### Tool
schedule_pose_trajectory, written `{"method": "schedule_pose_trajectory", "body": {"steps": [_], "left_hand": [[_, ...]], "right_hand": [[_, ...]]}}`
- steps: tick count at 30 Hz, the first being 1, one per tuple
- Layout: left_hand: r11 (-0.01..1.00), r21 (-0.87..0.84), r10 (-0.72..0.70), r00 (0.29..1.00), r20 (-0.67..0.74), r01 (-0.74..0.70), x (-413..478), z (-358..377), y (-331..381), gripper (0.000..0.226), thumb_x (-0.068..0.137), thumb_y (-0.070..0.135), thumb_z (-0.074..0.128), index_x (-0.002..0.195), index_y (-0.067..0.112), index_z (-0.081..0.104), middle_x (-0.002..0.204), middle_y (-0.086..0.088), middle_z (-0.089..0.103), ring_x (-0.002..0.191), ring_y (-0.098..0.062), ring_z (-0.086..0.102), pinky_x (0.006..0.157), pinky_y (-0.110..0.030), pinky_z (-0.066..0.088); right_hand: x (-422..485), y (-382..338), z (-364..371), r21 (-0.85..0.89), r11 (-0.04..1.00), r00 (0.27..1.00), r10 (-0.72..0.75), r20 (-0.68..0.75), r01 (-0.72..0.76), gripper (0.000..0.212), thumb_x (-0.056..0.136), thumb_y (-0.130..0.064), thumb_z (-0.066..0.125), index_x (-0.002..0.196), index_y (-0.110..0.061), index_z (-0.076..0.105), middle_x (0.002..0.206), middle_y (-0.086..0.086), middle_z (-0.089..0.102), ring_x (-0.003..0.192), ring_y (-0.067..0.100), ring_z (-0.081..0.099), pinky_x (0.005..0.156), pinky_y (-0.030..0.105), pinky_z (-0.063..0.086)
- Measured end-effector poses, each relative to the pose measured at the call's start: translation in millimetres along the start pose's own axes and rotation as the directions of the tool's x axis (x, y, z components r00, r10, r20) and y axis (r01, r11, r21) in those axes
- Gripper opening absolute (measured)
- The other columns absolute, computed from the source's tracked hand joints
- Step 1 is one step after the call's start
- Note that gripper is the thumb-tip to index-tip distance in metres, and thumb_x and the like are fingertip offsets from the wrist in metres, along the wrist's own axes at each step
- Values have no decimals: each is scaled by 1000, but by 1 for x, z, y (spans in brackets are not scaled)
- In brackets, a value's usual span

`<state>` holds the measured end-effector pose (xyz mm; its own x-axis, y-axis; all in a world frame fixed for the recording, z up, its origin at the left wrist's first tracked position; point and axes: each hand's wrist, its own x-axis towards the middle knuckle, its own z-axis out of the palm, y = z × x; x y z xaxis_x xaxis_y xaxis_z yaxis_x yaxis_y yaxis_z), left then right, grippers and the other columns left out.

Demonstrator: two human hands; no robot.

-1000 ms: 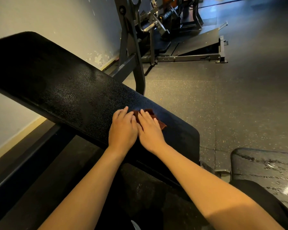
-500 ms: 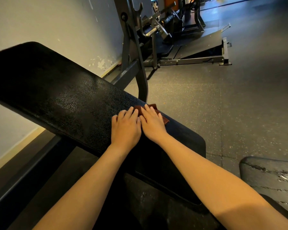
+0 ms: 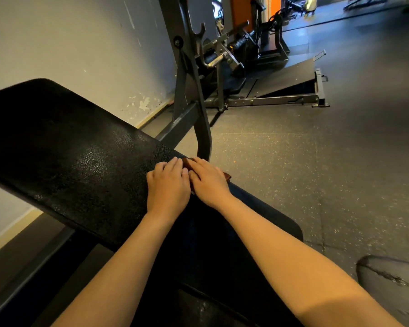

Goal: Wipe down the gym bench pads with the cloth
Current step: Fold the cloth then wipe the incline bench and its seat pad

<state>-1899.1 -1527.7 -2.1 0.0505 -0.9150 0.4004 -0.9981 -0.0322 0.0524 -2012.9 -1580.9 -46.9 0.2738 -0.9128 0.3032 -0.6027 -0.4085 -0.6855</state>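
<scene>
cloth (image 3: 226, 177) mostly hidden: only a brown corner past the right hand (image 3: 208, 182) and a sliver between the hands show. Can't tell how much sits under the left hand (image 3: 168, 188). Both hands lie flat, side by side, fingers (image 3: 166, 166) straight and held together, pressing down at the far edge of the black pad (image 3: 80, 161). Pad: tilted, pebbled vinyl, rounded corners, cut off at left. Grey steel rack upright (image 3: 189, 90) just behind the hands. Second pad (image 3: 392, 279) bottom right, cut off, streaky. Speckled rubber floor (image 3: 316, 173); sloped black platform (image 3: 288, 83) farther back; blurred machines beyond.
</scene>
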Motion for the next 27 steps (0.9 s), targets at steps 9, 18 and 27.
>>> {"method": "schedule_pose_trajectory", "body": {"steps": [9, 18, 27], "left_hand": [[970, 135, 193, 977, 93, -204, -27, 14, 17, 47, 107, 40, 29, 148, 27, 47, 153, 10, 47, 140, -16, 36, 113, -43, 22], [993, 7, 117, 993, 31, -118, -37, 12, 19, 43, 106, 34, 38, 142, 17, 55, 145, 0, 56, 135, -21, 45, 113, -42, 30], [981, 76, 172, 982, 78, -178, -77, 19, 36, 43, 105, 34, 42, 145, 21, 52, 149, 4, 52, 137, -21, 42, 111, -45, 26]], "right_hand": [[-61, 43, -4, -40, 970, 964, 232, -131, -239, 46, 107, -38, 31, 152, -29, 37, 157, -6, 37, 145, 15, 31, 123, 43, 19], [-55, 22, -6, 29, 997, 997, 67, -26, -67, 46, 108, -36, 33, 153, -31, 36, 163, -9, 26, 152, 15, 13, 124, 44, 9], [-112, 59, -2, -50, 934, 934, 350, -73, -354, 50, 107, -41, 28, 154, -25, 35, 165, -6, 23, 153, 19, 10, 124, 46, 11]]}}
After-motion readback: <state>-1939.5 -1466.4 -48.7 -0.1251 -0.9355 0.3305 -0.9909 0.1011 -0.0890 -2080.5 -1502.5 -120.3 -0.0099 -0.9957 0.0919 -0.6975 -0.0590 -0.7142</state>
